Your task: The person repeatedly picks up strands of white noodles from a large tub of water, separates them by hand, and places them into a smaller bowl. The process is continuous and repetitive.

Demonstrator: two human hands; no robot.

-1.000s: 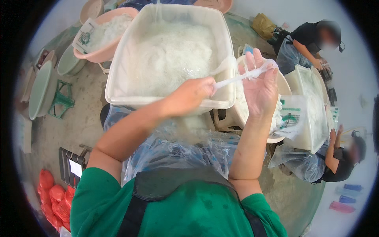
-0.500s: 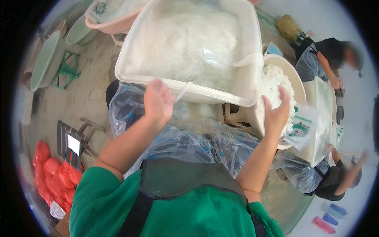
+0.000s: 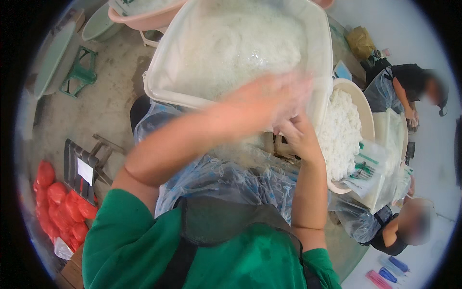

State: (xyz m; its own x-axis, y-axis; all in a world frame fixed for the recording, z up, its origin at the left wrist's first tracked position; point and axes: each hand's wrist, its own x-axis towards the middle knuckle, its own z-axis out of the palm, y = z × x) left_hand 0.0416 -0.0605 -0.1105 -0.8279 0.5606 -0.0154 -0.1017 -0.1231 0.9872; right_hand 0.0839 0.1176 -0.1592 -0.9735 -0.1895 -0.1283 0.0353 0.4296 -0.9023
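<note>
Before me stands a large white tub holding a pale, translucent mass of fine wet strands. My left hand reaches across to the tub's right front corner; motion smears its fingers. Just below it, close to or touching it, is my right hand, its thumb and fingers drawn together near the rim. Whitish, see-through material seems to lie between the hands, too blurred to name. To the right, a cream basin holds a white lumpy heap, with a printed clear plastic bag over its edge.
Two people work at a white tub on the right. Left are a green stool, green basins, a folding stool and red bags. A pink basin stands at back left.
My left hand has swung rightward from the tub's front rim, where it held a thin white strip. My right hand has moved left from above the basin, its fingers closing; the hands now meet.
</note>
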